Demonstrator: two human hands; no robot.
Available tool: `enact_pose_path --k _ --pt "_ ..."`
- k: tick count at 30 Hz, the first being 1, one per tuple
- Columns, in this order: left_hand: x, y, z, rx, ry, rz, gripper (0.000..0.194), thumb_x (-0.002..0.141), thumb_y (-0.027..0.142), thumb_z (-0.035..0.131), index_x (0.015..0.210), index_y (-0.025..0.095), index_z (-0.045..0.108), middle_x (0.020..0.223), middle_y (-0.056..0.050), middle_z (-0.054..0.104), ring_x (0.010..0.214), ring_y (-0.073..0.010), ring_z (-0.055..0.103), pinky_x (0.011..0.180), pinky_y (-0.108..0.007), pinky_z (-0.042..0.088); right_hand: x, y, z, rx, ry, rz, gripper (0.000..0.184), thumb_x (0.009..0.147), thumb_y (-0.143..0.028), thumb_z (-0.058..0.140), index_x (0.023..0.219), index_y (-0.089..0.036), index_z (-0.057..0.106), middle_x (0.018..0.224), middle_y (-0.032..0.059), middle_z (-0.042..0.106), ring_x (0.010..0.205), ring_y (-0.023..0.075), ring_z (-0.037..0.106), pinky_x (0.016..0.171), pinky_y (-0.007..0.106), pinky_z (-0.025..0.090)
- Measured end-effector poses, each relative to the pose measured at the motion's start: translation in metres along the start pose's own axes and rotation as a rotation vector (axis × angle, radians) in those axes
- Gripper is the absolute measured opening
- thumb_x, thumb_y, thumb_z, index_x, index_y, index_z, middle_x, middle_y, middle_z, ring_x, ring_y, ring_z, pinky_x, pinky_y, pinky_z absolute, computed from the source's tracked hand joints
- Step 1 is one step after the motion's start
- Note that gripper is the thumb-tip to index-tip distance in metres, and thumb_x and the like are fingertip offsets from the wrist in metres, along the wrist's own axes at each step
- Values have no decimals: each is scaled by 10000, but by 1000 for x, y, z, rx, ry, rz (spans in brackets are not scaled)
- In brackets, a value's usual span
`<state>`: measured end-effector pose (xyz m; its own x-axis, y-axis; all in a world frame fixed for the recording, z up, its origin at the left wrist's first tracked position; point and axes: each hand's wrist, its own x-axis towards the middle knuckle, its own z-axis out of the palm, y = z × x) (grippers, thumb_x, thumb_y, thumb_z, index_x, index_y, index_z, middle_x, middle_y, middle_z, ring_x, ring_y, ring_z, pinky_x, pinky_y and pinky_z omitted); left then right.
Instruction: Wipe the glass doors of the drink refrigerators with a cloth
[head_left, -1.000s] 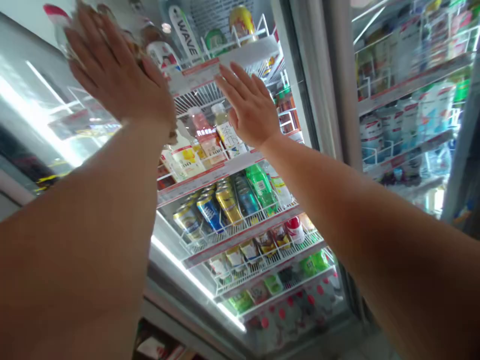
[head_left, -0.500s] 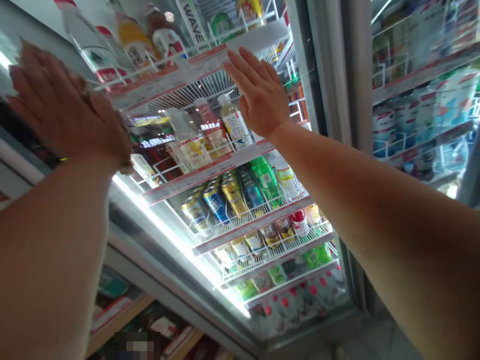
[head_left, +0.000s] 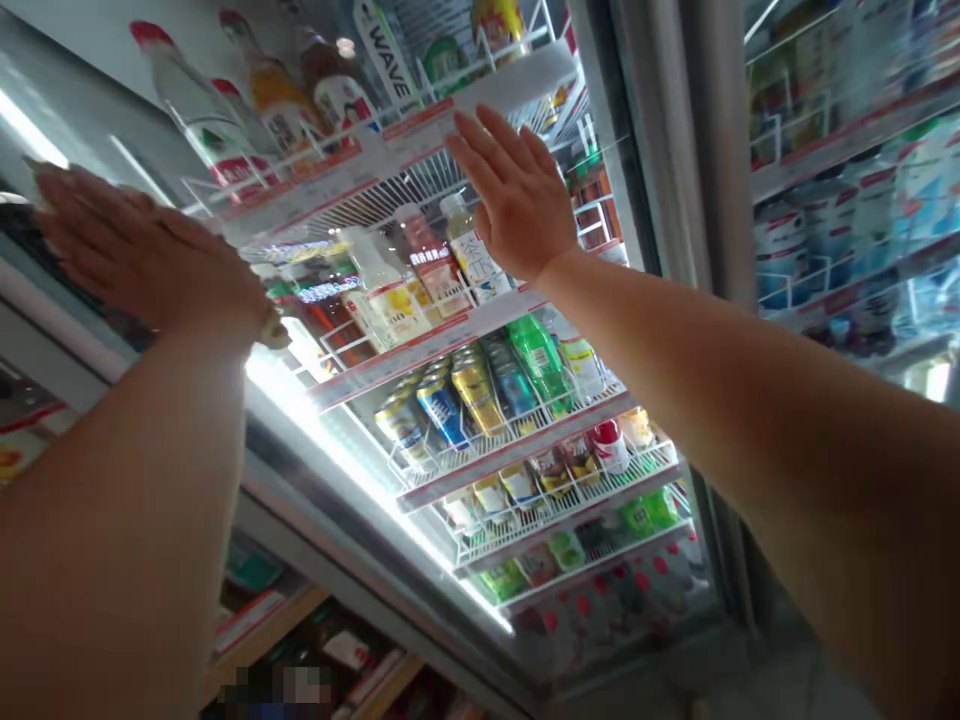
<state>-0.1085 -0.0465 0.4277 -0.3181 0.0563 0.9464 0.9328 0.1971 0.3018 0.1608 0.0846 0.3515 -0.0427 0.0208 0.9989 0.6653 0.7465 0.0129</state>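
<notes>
My left hand (head_left: 150, 255) is stretched flat at the upper left, fingers long and close together, by the glass front of a drinks cooler. A pale brownish edge shows around it; I cannot tell if this is a thin cloth or a reflection. My right hand (head_left: 521, 195) lies flat near the cooler's upper shelf edge (head_left: 495, 85), fingers slightly apart, with nothing seen in it. Behind the glass stand a clear red-capped bottle (head_left: 199, 115), a tea bottle with a white label (head_left: 476, 245), a green bottle (head_left: 541, 360) and several cans (head_left: 442, 410).
A bright light strip (head_left: 360, 480) runs down the cooler's left side. To the right, past a grey door frame (head_left: 679, 150), another cooler holds bottles (head_left: 847, 220). Wooden shelves (head_left: 259, 635) with packaged goods stand at the lower left.
My left hand has moved down and tilted further to the left, uncovering more of the light strip and top bottles. My right hand has stayed nearly in place. The view has shifted slightly.
</notes>
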Motion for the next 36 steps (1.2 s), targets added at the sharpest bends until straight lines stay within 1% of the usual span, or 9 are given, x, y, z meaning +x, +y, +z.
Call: enact_pose_path --k 4,12,15,17,19,21,26,32,36 --pt "6 35 11 123 22 -6 645 1028 353 241 1628 140 135 1711 -47 110 1567 -260 59 1271 -411 1 1 5 8 49 69 -12 694 769 -268 379 1445 -301 533 1574 -67 447 1504 130 344 1270 324 186" --pt "6 59 17 93 -29 79 677 1017 401 317 1624 194 101 1712 49 78 1571 -191 -2 1267 -335 -74 5 9 12 156 132 27 685 673 -350 408 1324 -427 610 1503 -153 492 1461 95 406 1243 226 184" --pt "-2 69 18 51 -63 194 717 1009 507 265 1622 185 77 1713 43 61 1573 -221 -4 1263 -351 -85 4 7 13 144 117 35 700 671 -342 415 1342 -408 604 1514 -134 483 1468 96 398 1253 239 172" --pt "-9 79 20 -76 -96 286 782 973 554 293 1611 154 79 1716 29 63 1563 -235 -144 1246 -379 -132 4 7 15 158 126 42 694 674 -344 414 1336 -412 609 1509 -127 492 1470 83 390 1252 236 171" --pt "-16 92 23 -217 -127 387 793 952 586 331 1579 137 150 1718 1 79 1456 -182 -396 1225 -403 -132 5 8 17 195 154 44 673 679 -351 408 1314 -446 611 1492 -145 505 1472 55 373 1244 225 182" --pt "-23 106 28 -236 -128 465 742 974 596 327 1551 140 228 1715 -43 99 1358 -132 -485 1210 -441 -76 5 8 18 204 163 45 668 677 -359 405 1304 -464 610 1485 -158 508 1473 51 367 1244 232 191" --pt "-39 133 30 -13 -156 544 688 1047 523 267 1613 179 80 1719 -12 67 1500 -29 -265 1193 -359 -147 5 9 14 126 96 35 717 663 -360 416 1354 -417 598 1517 -142 475 1476 104 384 1251 247 177" --pt "-31 117 26 31 -208 663 739 1020 582 256 1631 211 66 1712 60 32 1562 -124 -76 1229 -322 -138 0 9 0 58 40 -12 704 747 -270 427 1429 -418 523 1556 -155 434 1496 109 359 1272 322 225" --pt "-11 84 36 67 -122 660 730 991 509 292 1635 222 101 1709 82 61 1564 -201 -12 1277 -394 -64 -8 1 -13 -97 -19 -71 635 888 -182 380 1514 -263 444 1615 -30 399 1527 174 311 1266 453 292"
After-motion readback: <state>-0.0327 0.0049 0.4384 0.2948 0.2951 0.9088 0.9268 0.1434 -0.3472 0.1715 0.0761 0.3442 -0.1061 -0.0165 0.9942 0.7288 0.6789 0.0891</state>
